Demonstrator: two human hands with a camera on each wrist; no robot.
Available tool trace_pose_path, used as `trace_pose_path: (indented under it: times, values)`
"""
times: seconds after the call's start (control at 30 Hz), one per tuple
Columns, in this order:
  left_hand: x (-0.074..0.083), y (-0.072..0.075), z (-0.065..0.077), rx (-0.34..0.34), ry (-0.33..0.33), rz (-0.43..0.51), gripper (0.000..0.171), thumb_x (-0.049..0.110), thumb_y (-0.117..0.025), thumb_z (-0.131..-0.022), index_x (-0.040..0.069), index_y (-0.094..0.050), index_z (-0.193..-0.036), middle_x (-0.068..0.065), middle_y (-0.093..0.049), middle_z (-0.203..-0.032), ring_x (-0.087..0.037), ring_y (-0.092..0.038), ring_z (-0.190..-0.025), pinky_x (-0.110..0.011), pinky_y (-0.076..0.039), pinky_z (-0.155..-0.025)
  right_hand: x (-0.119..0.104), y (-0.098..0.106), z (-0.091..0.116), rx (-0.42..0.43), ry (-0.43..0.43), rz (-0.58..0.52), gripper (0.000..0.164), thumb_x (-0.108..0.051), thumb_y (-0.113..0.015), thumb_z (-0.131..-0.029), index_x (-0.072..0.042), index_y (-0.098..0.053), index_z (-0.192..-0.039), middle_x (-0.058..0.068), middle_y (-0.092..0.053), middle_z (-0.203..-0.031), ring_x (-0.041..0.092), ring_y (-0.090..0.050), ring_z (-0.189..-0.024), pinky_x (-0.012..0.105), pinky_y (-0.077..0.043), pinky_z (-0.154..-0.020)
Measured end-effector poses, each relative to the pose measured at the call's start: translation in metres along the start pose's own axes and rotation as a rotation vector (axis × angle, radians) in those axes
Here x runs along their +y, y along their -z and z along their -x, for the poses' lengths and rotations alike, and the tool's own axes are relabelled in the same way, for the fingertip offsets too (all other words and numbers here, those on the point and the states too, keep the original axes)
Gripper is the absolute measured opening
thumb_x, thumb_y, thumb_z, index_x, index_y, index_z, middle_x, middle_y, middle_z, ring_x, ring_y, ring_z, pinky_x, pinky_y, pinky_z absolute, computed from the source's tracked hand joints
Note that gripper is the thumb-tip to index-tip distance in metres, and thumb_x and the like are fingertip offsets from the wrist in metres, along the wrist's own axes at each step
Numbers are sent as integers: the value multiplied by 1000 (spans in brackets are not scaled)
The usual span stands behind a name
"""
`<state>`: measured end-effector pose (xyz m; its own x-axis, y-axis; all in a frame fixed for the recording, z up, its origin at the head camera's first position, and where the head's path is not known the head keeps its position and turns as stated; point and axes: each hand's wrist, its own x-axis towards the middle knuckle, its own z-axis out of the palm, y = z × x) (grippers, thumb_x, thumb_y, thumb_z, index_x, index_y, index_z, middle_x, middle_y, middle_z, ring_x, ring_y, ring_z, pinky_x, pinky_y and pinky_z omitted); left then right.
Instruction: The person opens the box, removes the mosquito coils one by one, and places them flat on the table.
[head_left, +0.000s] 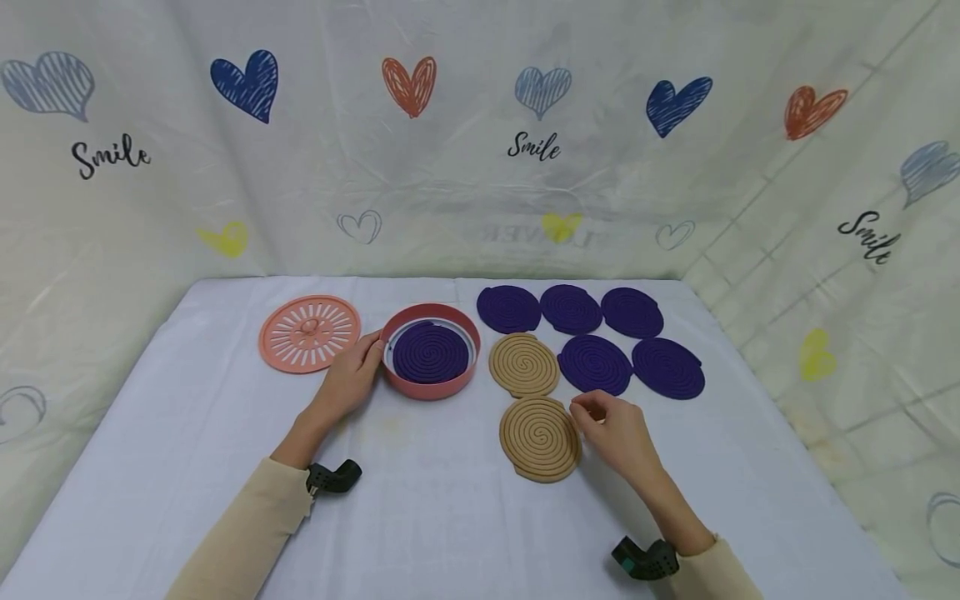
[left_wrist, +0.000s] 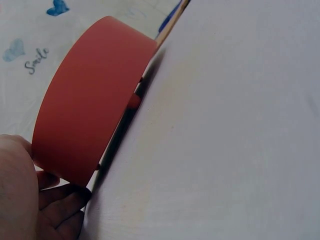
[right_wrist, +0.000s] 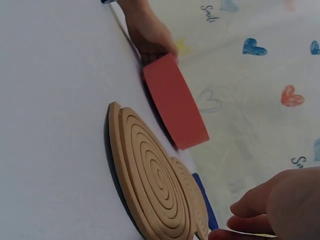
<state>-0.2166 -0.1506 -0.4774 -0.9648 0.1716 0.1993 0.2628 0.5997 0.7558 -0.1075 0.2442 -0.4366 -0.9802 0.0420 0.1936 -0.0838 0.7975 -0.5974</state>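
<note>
My left hand (head_left: pixel 352 375) holds the left side of a round red mosquito coil holder (head_left: pixel 431 390), thumb at the rim and fingers low on its wall. Inside the holder lies a dark purple mosquito coil (head_left: pixel 431 352) within a pale ring. The right hand (head_left: pixel 617 429), fingers bent and apparently gripping nothing, hovers by the right edge of the nearer tan mosquito coil (head_left: pixel 540 440). In the right wrist view its fingertips (right_wrist: pixel 240 207) appear near the tan coils; whether they touch cannot be made out. A second tan coil (head_left: pixel 524 365) lies just behind.
Several purple coils (head_left: pixel 594 364) lie in two rows at the back right. A slotted salmon lid (head_left: pixel 310 333) with a central knob lies left of the holder. White cloth covers the table (head_left: pixel 420 517); a heart-printed curtain (head_left: pixel 450 167) hangs behind it.
</note>
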Motion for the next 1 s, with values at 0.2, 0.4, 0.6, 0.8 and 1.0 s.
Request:
trace_pose_path:
  times: [0.2, 0.4, 0.6, 0.8, 1.0]
  values:
    - [0, 0, 0, 2, -4, 5, 49, 36, -39, -108, 10, -50, -148, -14, -57, -146, -32, -49, -140, -53, -39, -116, -6, 0, -6, 34, 34, -14, 17, -16, -69, -92, -4, -75, -102, 8, -76, -87, 18, -70, -77, 23, -55, -67]
    - [-1, 0, 0, 11, -10, -1, 48, 34, -40, -108, 9, -50, -147, -15, -57, -145, -33, -50, -139, -53, -39, -116, -14, -1, -16, 55, 61, -53, 17, -15, -68, -93, -2, -75, -103, 9, -76, -88, 18, -70, -77, 21, -56, -68]
    - [-2, 0, 0, 2, -6, -1, 49, 36, -39, -108, 9, -49, -148, -14, -57, -146, -32, -49, -140, -53, -39, -116, -25, -1, -25, 58, 78, -95, 17, -12, -68, -94, -1, -74, -105, 9, -75, -86, 15, -68, -73, 18, -54, -65]
    - [-2, -1, -1, -3, -1, -2, 51, 38, -37, -108, 9, -48, -149, -14, -56, -147, -32, -49, -140, -53, -38, -117, -37, -2, -33, 48, 86, -128, 20, -14, -68, -94, -1, -73, -109, 10, -76, -91, 18, -69, -78, 21, -55, -70]
    - [-2, -1, -1, 0, -1, 5, 50, 37, -38, -108, 9, -49, -148, -14, -57, -146, -32, -49, -140, -52, -39, -117, -43, -5, -40, 42, 87, -137, 21, -16, -67, -94, -2, -73, -109, 10, -76, -95, 20, -70, -84, 26, -56, -76]
